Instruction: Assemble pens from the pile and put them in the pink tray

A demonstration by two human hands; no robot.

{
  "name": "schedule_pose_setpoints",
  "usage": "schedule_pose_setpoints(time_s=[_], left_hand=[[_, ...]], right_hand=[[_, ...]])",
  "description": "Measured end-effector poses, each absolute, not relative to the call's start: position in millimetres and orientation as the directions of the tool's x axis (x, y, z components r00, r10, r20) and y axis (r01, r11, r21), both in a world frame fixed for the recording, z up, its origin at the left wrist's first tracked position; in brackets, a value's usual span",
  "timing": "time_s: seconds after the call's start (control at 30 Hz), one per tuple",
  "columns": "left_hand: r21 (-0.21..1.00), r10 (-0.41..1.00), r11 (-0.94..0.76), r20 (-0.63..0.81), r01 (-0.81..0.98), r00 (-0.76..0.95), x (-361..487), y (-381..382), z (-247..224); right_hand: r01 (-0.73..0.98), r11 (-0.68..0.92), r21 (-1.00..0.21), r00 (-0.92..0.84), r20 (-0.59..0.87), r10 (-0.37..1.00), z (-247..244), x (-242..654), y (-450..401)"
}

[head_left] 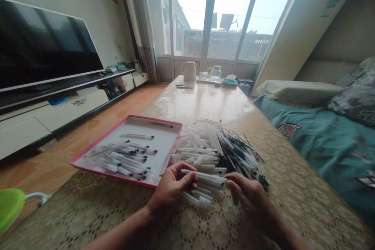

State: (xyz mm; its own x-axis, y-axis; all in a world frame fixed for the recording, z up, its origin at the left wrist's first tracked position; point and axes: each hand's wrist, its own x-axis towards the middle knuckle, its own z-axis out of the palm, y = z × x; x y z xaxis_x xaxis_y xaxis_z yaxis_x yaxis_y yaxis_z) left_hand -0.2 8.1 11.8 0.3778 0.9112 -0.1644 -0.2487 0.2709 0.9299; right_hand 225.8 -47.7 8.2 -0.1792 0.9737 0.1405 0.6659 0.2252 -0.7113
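Note:
My left hand [172, 183] pinches a white translucent pen barrel [203, 175] between thumb and fingers. The barrel lies nearly level and points to the right. At its right end, the fingertips of my right hand [249, 193] are closed together; whatever small piece they hold is too small to make out. Below the hands lie several loose white caps and barrels [202, 201]. Just beyond is a heap of white barrels [196, 140], with thin dark refills [237, 148] beside it and small black plugs [263, 181] at its right.
A pink-rimmed tray [115, 178] on the left holds several pens with black ends [129, 160]. At the table's far end stand a pale jug [189, 71] and a glass pitcher [215, 73]. A green stool [11, 207] is at left, a bed [307, 144] at right.

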Motion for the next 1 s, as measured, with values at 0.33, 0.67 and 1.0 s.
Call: schedule_pose_setpoints(time_s=[0.33, 0.67, 1.0], left_hand=[[0.933, 0.902, 0.261, -0.144, -0.249, 0.406, 0.6, 6.0, 9.7], [0.93, 0.926, 0.264, -0.17, -0.255, 0.336, -0.3, 8.5, 10.8], [0.932, 0.925, 0.263, -0.17, -0.25, 0.34, 0.4, 8.4, 10.8]], right_hand=[[0.571, 0.194, -0.798, -0.166, 0.119, 0.979, 13.5, 228.8, -48.3], [0.728, 0.209, -0.653, -0.079, 0.222, 0.972, 17.3, 235.8, -45.0], [0.734, 0.29, -0.614, -0.104, 0.32, 0.942, 14.1, 232.8, -45.7]])
